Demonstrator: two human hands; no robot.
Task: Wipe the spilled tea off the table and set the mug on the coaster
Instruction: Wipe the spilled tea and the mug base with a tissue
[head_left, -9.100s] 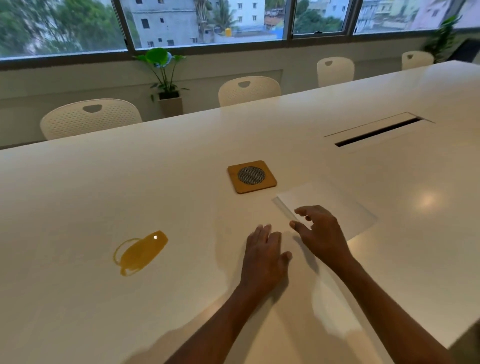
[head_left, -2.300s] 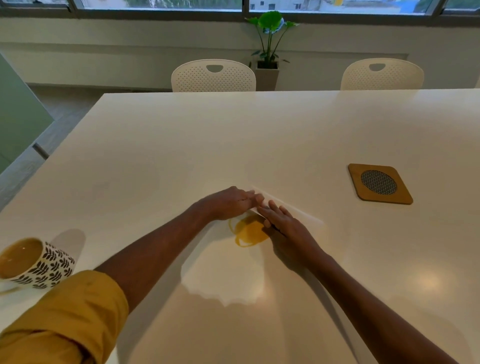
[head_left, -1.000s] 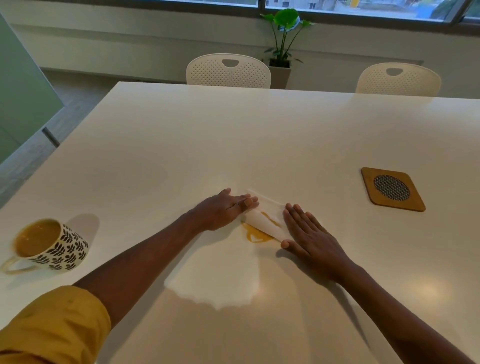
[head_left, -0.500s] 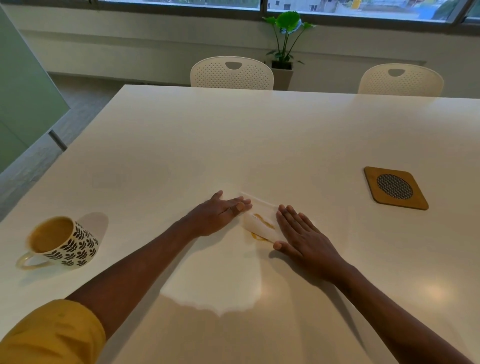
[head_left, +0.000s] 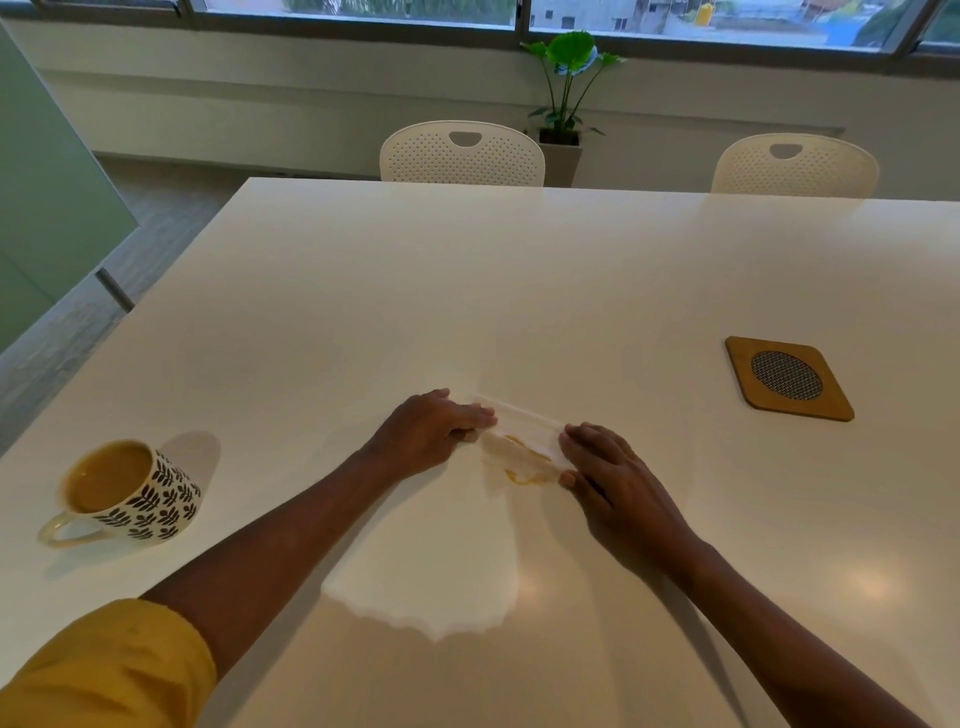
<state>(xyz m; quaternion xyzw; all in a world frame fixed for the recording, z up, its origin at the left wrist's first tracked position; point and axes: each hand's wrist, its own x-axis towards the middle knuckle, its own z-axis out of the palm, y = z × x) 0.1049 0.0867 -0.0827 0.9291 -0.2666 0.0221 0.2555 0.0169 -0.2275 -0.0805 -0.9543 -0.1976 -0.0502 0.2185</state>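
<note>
A white paper napkin lies on the spilled tea in the middle of the white table, stained amber where it has soaked. My left hand holds the napkin's left end with curled fingers. My right hand presses on its right end, fingers bent over the edge. A leaf-patterned mug full of tea stands at the near left, handle toward me. The square wooden coaster with a round mesh centre sits at the right.
Two white perforated chairs stand along the table's far edge, with a potted plant on the floor behind them. The table's left edge drops to a grey floor.
The napkin has been dragged over the puddle, which has shrunk to a small amber stain. In the last half second both hands curled onto the napkin's ends.
</note>
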